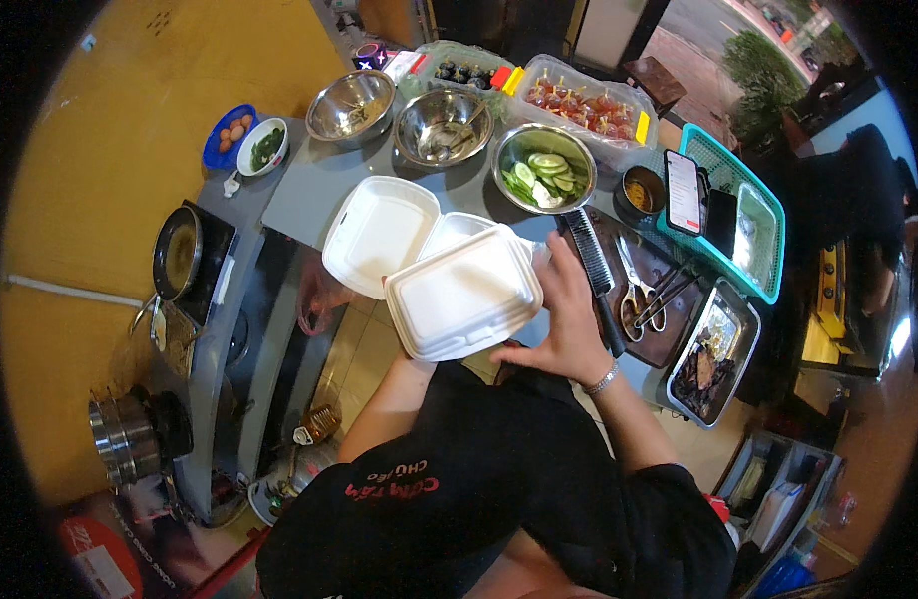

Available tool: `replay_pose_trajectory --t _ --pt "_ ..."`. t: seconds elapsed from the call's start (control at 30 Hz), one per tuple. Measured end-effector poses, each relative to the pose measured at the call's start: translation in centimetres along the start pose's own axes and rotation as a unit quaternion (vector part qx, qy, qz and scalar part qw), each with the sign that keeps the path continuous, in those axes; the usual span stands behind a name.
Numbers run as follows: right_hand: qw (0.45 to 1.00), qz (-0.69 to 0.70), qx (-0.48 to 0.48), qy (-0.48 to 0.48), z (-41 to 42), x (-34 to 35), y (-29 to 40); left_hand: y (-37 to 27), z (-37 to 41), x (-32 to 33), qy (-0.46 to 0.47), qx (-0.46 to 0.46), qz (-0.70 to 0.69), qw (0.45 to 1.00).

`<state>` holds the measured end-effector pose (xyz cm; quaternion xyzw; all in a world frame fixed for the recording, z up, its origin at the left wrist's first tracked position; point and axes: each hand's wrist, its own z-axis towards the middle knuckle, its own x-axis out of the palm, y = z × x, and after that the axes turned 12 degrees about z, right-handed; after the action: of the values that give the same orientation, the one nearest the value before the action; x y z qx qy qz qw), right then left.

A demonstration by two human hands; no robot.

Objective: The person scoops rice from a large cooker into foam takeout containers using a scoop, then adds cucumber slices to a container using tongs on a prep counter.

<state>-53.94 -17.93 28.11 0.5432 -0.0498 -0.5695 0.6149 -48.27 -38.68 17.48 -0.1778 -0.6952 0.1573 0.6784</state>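
A closed white foam takeaway box (pixel 466 292) is held up before my chest, its upper face tilted towards me. My left hand (pixel 420 364) supports it from below; most of that hand is hidden behind the box. To its right, my right hand (pixel 567 314) is spread, thumb and fingers apart, close to the box's edge; whether it touches is unclear. Behind the held box, an open white foam box (pixel 383 230) rests on the grey counter (pixel 298 198), its second half partly covered. A steel bowl of cucumber slices and greens (pixel 545 168) stands just beyond.
Two steel mixing bowls (pixel 350 108) (pixel 444 129) stand at the back, near a plastic tub of reddish lidded cups (pixel 579 101). On the right, a brown board (pixel 653 281) bears a knife (pixel 594 258), scissors (pixel 638 292) and tongs (pixel 665 296). Beside it sits a metal meat tray (pixel 713 356).
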Motion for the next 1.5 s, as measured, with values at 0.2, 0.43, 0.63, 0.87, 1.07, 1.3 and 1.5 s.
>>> replay_pose_trajectory --t 0.2,0.43,0.63,0.87,1.07,1.3,1.5 --pt "0.994 -0.001 -0.067 -0.089 2.9 2.0 2.6 -4.5 0.4 -2.1 0.017 0.073 0.006 0.997" --pt "0.925 0.169 0.209 -0.268 1.2 4.8 -1.0 -9.3 4.7 -6.8 -0.189 0.128 0.06 0.972" --pt "0.905 -0.028 0.339 -0.257 -5.4 5.0 -4.5 -9.4 5.0 -10.2 -0.28 0.019 0.031 0.959" --pt "0.706 -0.374 0.491 -0.347 -10.3 -1.8 -12.3 -13.0 1.8 -2.4 -0.382 -0.098 0.083 0.915" --pt "0.725 -0.25 0.546 -0.336 -12.6 -4.9 -16.0 -11.1 2.1 -3.1 -0.389 0.068 0.36 0.845" --pt "0.861 0.019 0.421 -0.285 -10.1 -7.6 -8.5 -8.8 3.8 -4.1 -0.357 0.059 0.354 0.862" --pt "0.922 -0.311 0.21 0.094 3.8 -6.7 -9.8 -7.1 4.0 -3.2 -0.352 0.057 0.355 0.864"
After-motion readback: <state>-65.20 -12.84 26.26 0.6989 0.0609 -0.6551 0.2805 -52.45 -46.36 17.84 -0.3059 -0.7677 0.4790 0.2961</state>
